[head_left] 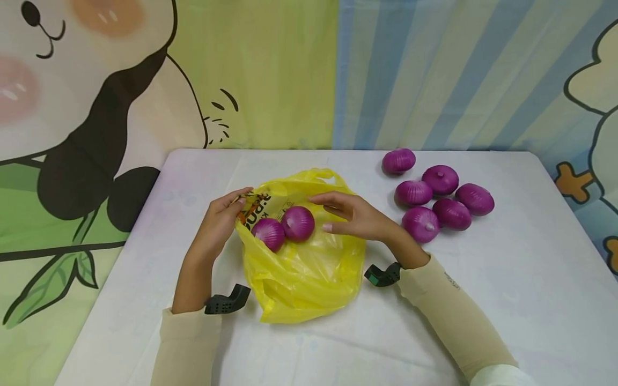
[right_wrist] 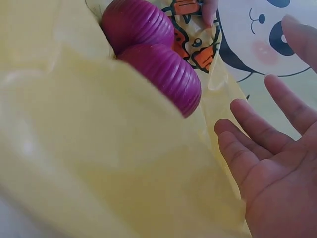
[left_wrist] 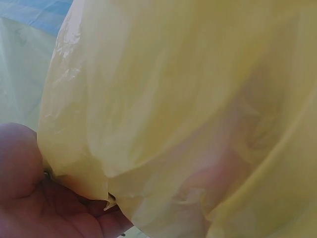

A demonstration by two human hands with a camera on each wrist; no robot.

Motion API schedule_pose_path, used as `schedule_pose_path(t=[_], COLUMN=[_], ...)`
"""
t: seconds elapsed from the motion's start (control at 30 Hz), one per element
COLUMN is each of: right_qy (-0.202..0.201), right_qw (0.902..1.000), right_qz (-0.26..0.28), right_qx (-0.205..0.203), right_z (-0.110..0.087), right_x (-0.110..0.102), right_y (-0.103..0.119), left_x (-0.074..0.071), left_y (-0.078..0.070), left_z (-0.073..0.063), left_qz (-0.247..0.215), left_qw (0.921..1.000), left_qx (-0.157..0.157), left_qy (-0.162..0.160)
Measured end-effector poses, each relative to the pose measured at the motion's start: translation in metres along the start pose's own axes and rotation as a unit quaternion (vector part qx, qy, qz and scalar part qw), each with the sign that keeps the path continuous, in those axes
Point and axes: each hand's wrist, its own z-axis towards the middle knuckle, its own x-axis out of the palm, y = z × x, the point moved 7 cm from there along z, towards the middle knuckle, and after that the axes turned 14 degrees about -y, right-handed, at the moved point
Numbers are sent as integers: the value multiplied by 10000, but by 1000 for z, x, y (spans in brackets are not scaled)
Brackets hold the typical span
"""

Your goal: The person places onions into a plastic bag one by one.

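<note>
A yellow plastic bag (head_left: 309, 279) lies with its mouth spread on the table, black print and an orange drawing on it. Two purple onions (head_left: 298, 223) sit side by side in its mouth; the right wrist view also shows these onions (right_wrist: 163, 79). My left hand (head_left: 221, 220) pinches the bag's left edge between thumb and fingers. In the left wrist view the bag (left_wrist: 148, 99) covers most of the picture, partly hiding the fingers. Over the bag's right side is my right hand (head_left: 357, 215), fingers extended and apart, holding nothing, just right of the onions.
Several more purple onions (head_left: 439, 180) lie in a loose group at the table's back right. The white table (head_left: 512, 300) ends at a back edge against a printed cloth backdrop (head_left: 270, 80). A dark camera (head_left: 383, 274) is strapped to the right wrist.
</note>
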Motion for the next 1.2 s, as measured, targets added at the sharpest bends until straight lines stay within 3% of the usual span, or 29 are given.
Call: schedule_pose_path(t=[0.5,1.2], right_qy=[-104,-491], right_qw=[9998,9988], right_qz=[97,-70], right_qx=[-134,25], right_z=[-20,-61], right_x=[-23,-64], right_y=[3,9], left_x=[0,1], left_y=[2,0], left_z=[0,-1], left_qz=[-5,30], left_qw=[10000,10000], left_qx=[4,19], left_qy=[-14,-27])
